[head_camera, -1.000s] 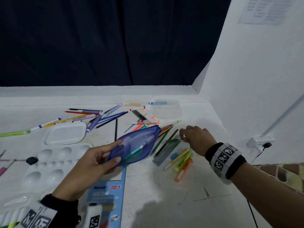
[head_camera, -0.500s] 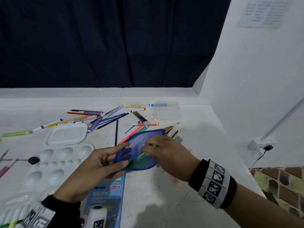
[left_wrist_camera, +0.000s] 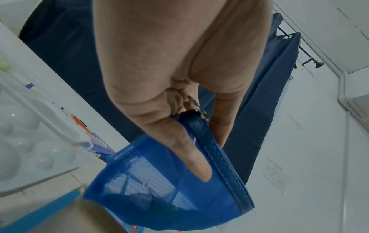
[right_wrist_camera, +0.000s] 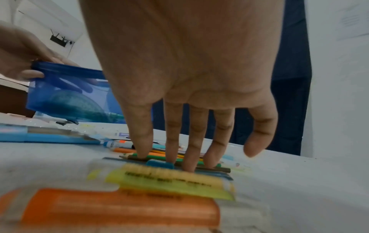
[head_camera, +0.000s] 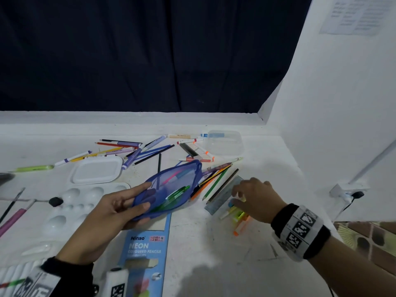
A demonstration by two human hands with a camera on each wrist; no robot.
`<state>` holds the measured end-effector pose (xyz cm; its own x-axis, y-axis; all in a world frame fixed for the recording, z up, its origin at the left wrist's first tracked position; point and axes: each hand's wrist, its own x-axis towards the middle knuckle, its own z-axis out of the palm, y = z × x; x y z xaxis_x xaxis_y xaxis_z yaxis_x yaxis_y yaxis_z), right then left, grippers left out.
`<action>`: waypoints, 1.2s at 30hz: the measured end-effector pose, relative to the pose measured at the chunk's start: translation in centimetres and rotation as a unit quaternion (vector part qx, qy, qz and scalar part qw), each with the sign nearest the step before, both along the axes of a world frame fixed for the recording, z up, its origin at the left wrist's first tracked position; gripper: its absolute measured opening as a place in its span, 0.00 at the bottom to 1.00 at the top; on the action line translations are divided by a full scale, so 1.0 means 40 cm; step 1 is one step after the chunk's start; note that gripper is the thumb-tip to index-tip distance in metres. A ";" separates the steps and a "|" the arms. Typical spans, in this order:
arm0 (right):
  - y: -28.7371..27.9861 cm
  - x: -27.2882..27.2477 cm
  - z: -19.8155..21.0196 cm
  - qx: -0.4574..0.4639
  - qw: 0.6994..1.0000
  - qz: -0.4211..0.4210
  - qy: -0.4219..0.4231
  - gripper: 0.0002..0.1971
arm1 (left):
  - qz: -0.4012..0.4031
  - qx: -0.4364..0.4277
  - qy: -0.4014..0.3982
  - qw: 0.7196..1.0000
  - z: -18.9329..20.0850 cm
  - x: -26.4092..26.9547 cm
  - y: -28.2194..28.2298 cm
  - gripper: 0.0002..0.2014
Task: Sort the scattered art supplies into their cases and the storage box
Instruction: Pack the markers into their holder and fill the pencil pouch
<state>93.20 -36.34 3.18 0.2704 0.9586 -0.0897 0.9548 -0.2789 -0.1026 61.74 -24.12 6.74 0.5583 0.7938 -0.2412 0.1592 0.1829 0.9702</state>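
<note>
Filling the blue mesh pouch (head_camera: 171, 189) is the step in hand: your left hand (head_camera: 111, 213) grips it by its open mouth at frame centre, pens already inside. Your right hand (head_camera: 255, 198), fingers spread and holding nothing, touches the highlighters (head_camera: 237, 215) and ruler (head_camera: 222, 198) at centre right on the table (head_camera: 214, 264). Next, pinch one highlighter and carry it left into the pouch.

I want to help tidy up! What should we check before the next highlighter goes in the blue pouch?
1. Blue mesh zip pouch held by the left hand: ok.
2. Pouch mouth open: ok.
3. Right hand over the yellow and orange highlighters: ok.
4. Highlighter gripped: not ok, fingers only reach down.
5. Which item they touch: cannot tell.
</note>
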 end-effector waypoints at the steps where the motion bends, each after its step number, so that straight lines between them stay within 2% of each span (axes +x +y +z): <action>1: 0.001 -0.009 -0.008 -0.013 1.000 -0.003 -0.013 0.10 | -0.001 -0.003 0.000 1.000 -0.003 -0.001 -0.002 0.24; 4: 0.011 -0.030 -0.018 -0.020 0.999 -0.007 -0.034 0.11 | -0.005 -0.009 -0.002 1.000 -0.011 -0.002 -0.006 0.24; 10: 0.030 -0.042 -0.034 -0.017 1.000 -0.023 0.002 0.09 | -0.015 -0.010 -0.002 1.000 -0.018 0.003 -0.013 0.24; 14: 0.030 -0.047 -0.044 0.014 1.000 -0.019 0.015 0.09 | -0.017 -0.010 0.006 1.000 -0.027 0.007 -0.022 0.23; 16: 0.032 -0.051 -0.032 0.071 0.996 -0.019 0.043 0.07 | -0.011 -0.013 0.005 1.000 -0.027 0.010 -0.024 0.22; 18: 0.035 -0.059 -0.002 0.165 0.982 -0.003 0.087 0.05 | -0.007 -0.014 0.004 1.000 -0.027 0.013 -0.023 0.21; 20: 0.038 -0.077 0.035 0.251 0.954 0.040 0.158 0.04 | -0.010 -0.013 0.006 1.000 -0.026 0.017 -0.021 0.21; 22: 0.042 -0.110 0.069 0.293 0.929 0.097 0.203 0.05 | -0.018 -0.013 0.007 1.000 -0.026 0.022 -0.020 0.22; 26: 0.054 -0.157 0.076 0.289 0.927 0.169 0.171 0.07 | -0.034 -0.012 0.005 0.999 -0.022 0.032 -0.024 0.25; 28: 0.060 -0.146 0.071 0.318 0.917 0.174 0.169 0.07 | -0.036 -0.011 0.002 0.999 -0.022 0.030 -0.024 0.25; 30: 0.065 -0.115 0.079 0.355 0.903 0.156 0.186 0.04 | -0.030 -0.008 -0.001 1.000 -0.020 0.023 -0.022 0.25; 31: 0.068 -0.090 0.081 0.356 0.903 0.147 0.190 0.02 | -0.026 -0.006 -0.002 1.000 -0.019 0.018 -0.020 0.25; 33: 0.074 -0.034 0.073 0.311 0.927 0.131 0.166 0.02 | -0.018 0.004 -0.002 1.000 -0.016 0.006 -0.016 0.25; 36: 0.084 0.049 0.022 0.163 0.977 0.097 0.092 0.04 | -0.002 0.020 -0.006 1.000 -0.007 -0.008 -0.010 0.26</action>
<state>95.15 -32.98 4.05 0.0879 0.9758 0.2001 0.9436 -0.0172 -0.3305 61.40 -24.51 6.45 0.5642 0.8005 -0.2022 0.1474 0.1433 0.9786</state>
